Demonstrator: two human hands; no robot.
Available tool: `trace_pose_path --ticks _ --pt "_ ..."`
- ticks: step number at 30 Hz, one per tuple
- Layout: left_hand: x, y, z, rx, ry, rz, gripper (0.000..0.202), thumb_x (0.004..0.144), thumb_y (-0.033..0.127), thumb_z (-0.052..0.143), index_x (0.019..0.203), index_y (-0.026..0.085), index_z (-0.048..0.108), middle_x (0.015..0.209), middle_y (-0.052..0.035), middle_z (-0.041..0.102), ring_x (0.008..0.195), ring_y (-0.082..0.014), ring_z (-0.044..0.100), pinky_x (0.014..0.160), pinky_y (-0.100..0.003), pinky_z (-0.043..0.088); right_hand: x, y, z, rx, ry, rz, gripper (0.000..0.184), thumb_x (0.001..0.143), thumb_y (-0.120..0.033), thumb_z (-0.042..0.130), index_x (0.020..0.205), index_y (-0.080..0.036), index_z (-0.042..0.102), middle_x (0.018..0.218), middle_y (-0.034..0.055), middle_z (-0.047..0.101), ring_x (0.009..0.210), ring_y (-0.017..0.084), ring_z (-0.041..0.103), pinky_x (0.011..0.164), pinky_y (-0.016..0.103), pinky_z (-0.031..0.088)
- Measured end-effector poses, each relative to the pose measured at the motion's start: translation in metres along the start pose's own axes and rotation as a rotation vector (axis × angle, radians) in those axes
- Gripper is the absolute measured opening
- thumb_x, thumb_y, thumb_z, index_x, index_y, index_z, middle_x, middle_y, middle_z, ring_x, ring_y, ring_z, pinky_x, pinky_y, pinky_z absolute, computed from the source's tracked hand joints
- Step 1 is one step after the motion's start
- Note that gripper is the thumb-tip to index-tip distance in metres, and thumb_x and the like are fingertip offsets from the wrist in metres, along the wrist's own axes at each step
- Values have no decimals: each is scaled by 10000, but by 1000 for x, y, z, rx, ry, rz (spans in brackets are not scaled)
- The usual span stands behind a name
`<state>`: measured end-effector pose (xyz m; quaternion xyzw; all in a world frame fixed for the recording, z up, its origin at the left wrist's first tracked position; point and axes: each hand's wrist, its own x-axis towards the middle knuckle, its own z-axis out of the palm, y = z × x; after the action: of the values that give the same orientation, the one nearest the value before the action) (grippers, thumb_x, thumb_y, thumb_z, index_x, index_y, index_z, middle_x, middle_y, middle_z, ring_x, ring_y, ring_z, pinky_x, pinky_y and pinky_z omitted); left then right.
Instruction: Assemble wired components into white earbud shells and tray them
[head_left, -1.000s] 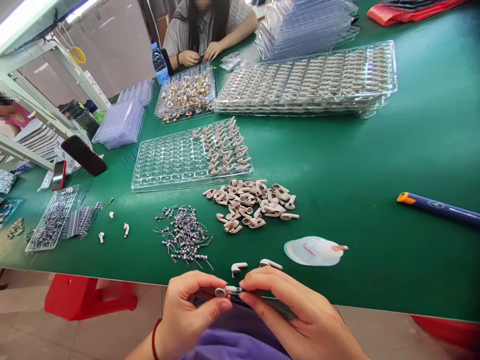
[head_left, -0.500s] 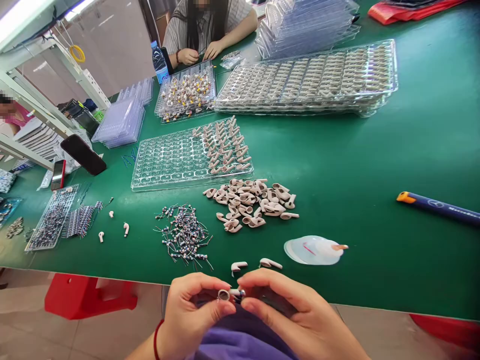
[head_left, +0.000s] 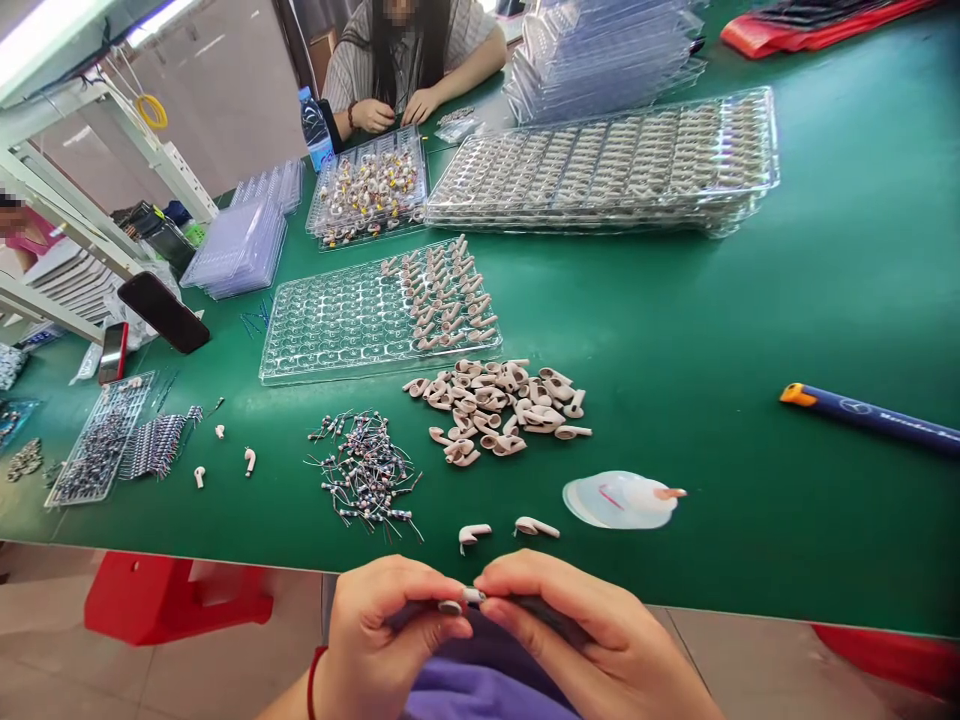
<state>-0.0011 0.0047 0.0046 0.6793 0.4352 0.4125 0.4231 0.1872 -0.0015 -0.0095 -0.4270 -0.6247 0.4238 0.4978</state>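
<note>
My left hand (head_left: 397, 620) pinches a white earbud shell (head_left: 472, 595) between thumb and fingers, its round end tilted down. My right hand (head_left: 570, 630) is closed at the tip of the stem, on a small wired part mostly hidden by the fingertips. Just beyond my hands lie two earbud shells (head_left: 536, 527) with thin wires showing. A heap of small wired parts (head_left: 367, 465) is on the left, and a pile of earbud shells (head_left: 517, 405) lies farther back. A squeeze bottle (head_left: 619, 500) with an orange-brown tip rests on its side to the right.
A clear tray (head_left: 322, 325) holds shells on its right side. Behind it stand filled stacked trays (head_left: 607, 175) and a tray of parts with yellow bits (head_left: 367, 190). A blue box cutter (head_left: 862, 410) lies at right. A co-worker (head_left: 409, 80) sits opposite; a phone (head_left: 163, 312) leans at left.
The earbud shell has turned in my left fingers, its round opening now tipped down. My right fingertips have closed in on the stem's end, covering more of the small part.
</note>
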Motion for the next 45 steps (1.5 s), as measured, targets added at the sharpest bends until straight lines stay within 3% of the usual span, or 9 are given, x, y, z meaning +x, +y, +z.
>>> trace_pose_path --ticks 10,16,23,27,30,33,36,41,45 --pt "-1 4 -1 93 -13 180 419 779 48 730 1108 307 721 856 -24 789 730 -149 737 704 -188 580 -1 0 3 -24 25 -54 92 914 -228 602 855 -216 672 737 -8 705 639 105 685 624 126 558" --pt "0 0 -2 97 -25 186 364 808 60 704 1093 285 715 844 -26 781 716 -141 728 684 -187 576 -1 1 3 -75 12 -102 101 923 -197 577 863 -219 655 738 -13 696 642 100 680 618 130 556" --pt "34 -15 -4 317 -36 89 105 848 258 699 922 197 742 823 -57 736 718 -156 675 658 -236 549 27 29 -6 -687 129 -229 234 975 -173 408 1114 -170 595 1015 101 705 892 188 694 772 290 589" --pt "59 -21 5 573 -164 55 109 869 245 667 929 200 746 863 -58 732 798 -187 658 741 -299 538 55 46 2 -841 62 -268 422 877 -20 355 1201 -140 597 1154 145 664 1035 259 638 877 416 552" --pt "67 -25 14 762 -245 53 89 825 233 714 894 191 752 836 -57 718 788 -210 627 720 -325 526 67 51 6 -904 8 -283 501 782 52 365 1165 -143 623 1089 134 676 975 262 634 865 418 540" --pt "67 -29 16 825 -258 79 153 789 271 753 917 188 756 846 -63 698 779 -215 606 700 -330 522 70 54 4 -944 -3 -292 414 781 51 383 1026 -153 647 907 103 655 825 242 634 765 377 543" --pt "65 -29 11 784 -206 120 225 779 290 765 973 177 745 873 -68 691 810 -215 618 725 -324 525 69 58 1 -968 15 -296 315 824 13 397 939 -163 632 818 77 591 740 216 609 704 342 526" --pt "58 -26 -2 750 -97 106 77 816 206 726 877 159 720 838 -53 695 805 -193 640 729 -293 515 71 64 4 -974 62 -304 259 870 -48 380 887 -163 611 827 85 563 763 217 596 741 352 515" --pt "37 -30 -13 873 -69 263 161 821 329 725 881 182 698 930 -58 717 857 -207 635 768 -327 489 74 73 5 -962 93 -334 267 890 -69 367 865 -172 612 874 97 610 807 218 617 760 347 522"
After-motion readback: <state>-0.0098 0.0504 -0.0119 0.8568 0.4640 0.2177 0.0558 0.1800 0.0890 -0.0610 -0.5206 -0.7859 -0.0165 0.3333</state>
